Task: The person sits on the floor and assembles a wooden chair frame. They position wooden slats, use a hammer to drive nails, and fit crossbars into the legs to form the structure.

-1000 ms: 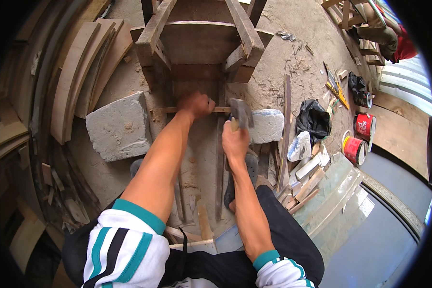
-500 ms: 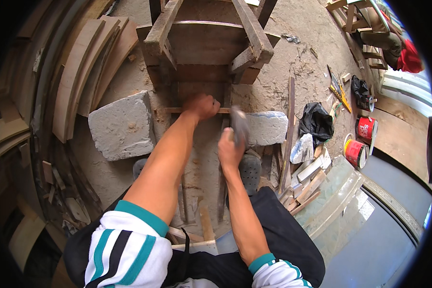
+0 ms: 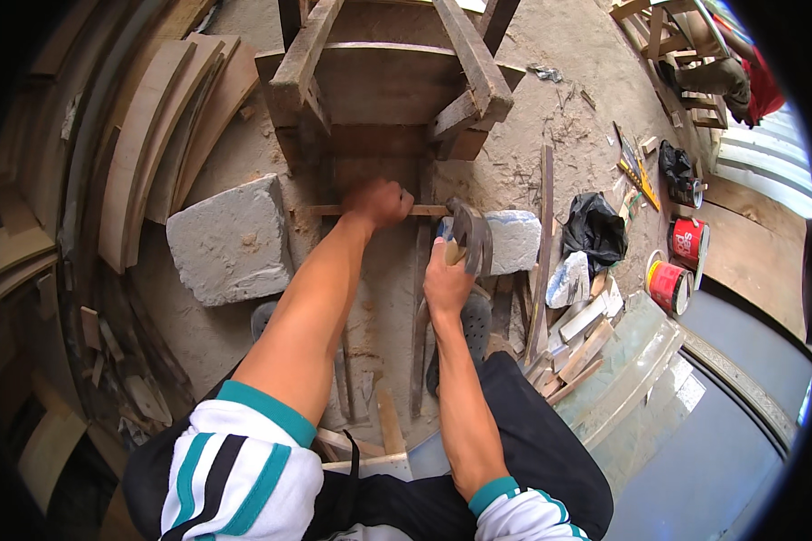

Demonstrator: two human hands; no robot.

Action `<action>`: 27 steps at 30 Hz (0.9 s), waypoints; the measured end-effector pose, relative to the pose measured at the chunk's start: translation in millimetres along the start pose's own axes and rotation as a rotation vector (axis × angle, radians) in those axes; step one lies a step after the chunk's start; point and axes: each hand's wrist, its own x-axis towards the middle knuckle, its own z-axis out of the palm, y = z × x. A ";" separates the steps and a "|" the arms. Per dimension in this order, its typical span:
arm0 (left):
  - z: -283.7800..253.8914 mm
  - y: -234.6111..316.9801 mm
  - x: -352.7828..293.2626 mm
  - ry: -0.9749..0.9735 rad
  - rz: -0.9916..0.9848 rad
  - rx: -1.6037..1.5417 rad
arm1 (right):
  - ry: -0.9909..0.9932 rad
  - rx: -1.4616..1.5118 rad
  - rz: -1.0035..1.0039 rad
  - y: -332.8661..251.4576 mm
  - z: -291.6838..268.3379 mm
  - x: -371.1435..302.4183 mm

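Observation:
My right hand (image 3: 447,287) is wrapped round the handle of a hammer (image 3: 475,236), whose dark metal head stands up beside the end of a thin wooden strip (image 3: 428,210). A small gap shows between head and strip. Closed over the middle of that strip, my left hand (image 3: 378,202) has its fingers mostly hidden. The strip lies crosswise below a wooden frame (image 3: 370,86) with upright legs and a curved rail. A white block (image 3: 512,242) sits behind the hammer head, and a larger grey-white block (image 3: 228,238) is left of my left forearm.
Curved wooden boards (image 3: 144,153) lean along the left side. To the right are a black plastic bag (image 3: 595,227), wood offcuts (image 3: 586,352), red cans (image 3: 668,286), a handsaw (image 3: 639,171) and glass sheets (image 3: 695,451). A person in red (image 3: 767,86) is at the far right.
The hammer has swung away to the right from the strip's end, together with my right hand. My left hand stays in nearly the same place.

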 end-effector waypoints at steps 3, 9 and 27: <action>0.3 -1.1 3.4 -0.038 -0.017 -0.034 | 0.042 -0.045 -0.149 11.9 7.4 2.3; 1.5 1.4 0.1 0.007 -0.017 0.007 | 0.129 0.089 -0.222 25.1 10.1 -1.5; -0.9 1.1 -16.9 0.146 0.540 0.014 | 0.058 -0.222 0.010 55.3 -66.3 63.0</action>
